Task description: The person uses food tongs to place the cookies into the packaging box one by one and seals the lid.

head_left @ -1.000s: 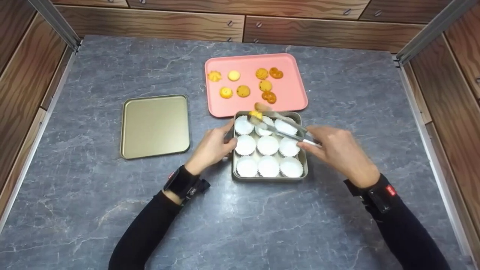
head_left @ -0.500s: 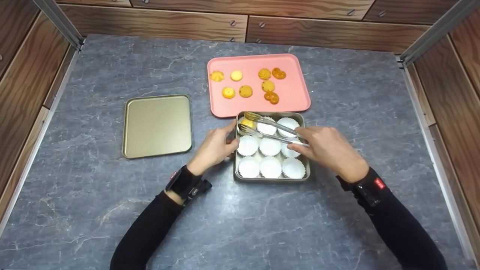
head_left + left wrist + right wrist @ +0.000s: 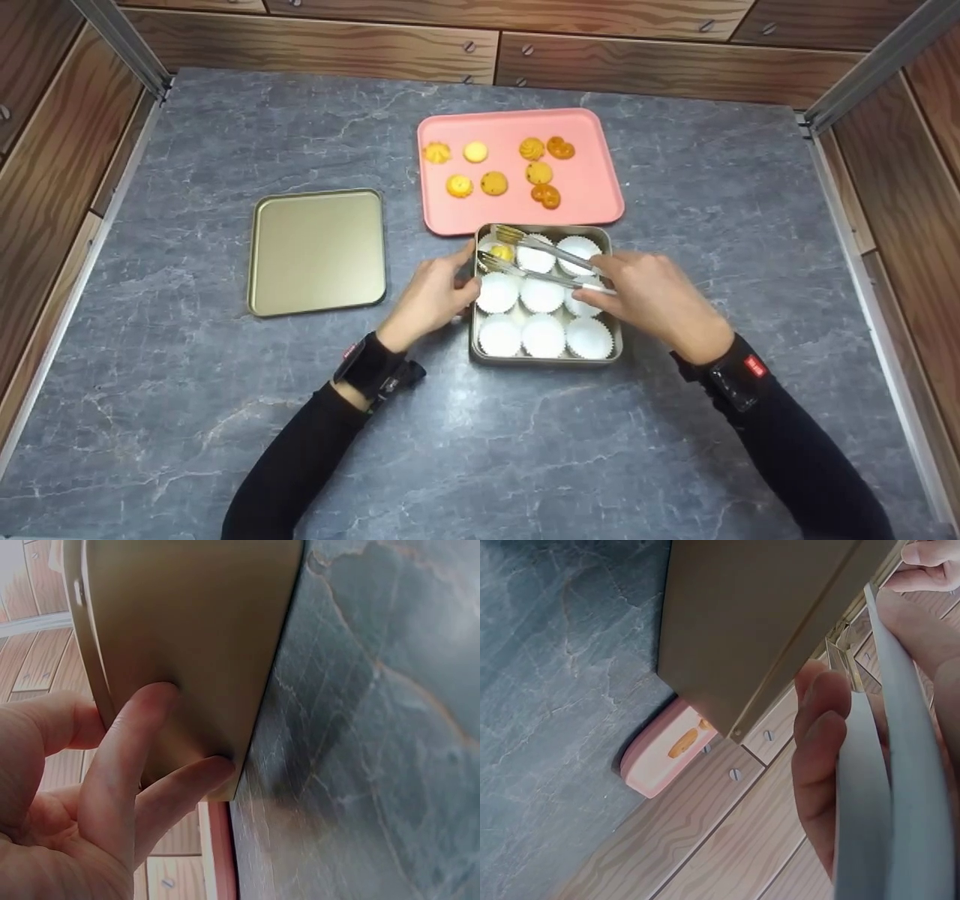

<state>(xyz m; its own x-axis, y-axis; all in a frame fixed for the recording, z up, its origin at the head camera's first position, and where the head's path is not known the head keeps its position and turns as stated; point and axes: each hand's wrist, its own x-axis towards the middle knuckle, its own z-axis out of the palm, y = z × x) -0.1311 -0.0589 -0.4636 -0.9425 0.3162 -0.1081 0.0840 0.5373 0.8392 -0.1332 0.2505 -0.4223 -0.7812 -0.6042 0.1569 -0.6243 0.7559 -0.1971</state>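
Observation:
My left hand (image 3: 436, 294) rests at the left side of a square gold tin (image 3: 547, 361); in the left wrist view its fingertips (image 3: 154, 697) touch the tin's outer wall. My right hand (image 3: 651, 300) holds metal tongs (image 3: 536, 274), their handles (image 3: 866, 787) between thumb and fingers in the right wrist view. White paper cups (image 3: 543, 336) in rows fill the tin. In the back left cup sits a yellow cookie (image 3: 501, 253). The tongs' spread tips lie on both sides of it, apart from it in this view.
Behind the tin, a pink tray (image 3: 585, 180) bears several cookies, including a pretzel-shaped one (image 3: 561, 148) and a speckled round one (image 3: 493, 183). A flat gold lid (image 3: 319, 251) lies to the left on the grey marbled table (image 3: 450, 465). Wood-patterned panels (image 3: 337, 41) border the table.
My right hand has lowered the tongs leftward to the back left cup, and the yellow cookie now sits in it, the tips parted. My left hand stays at the tin.

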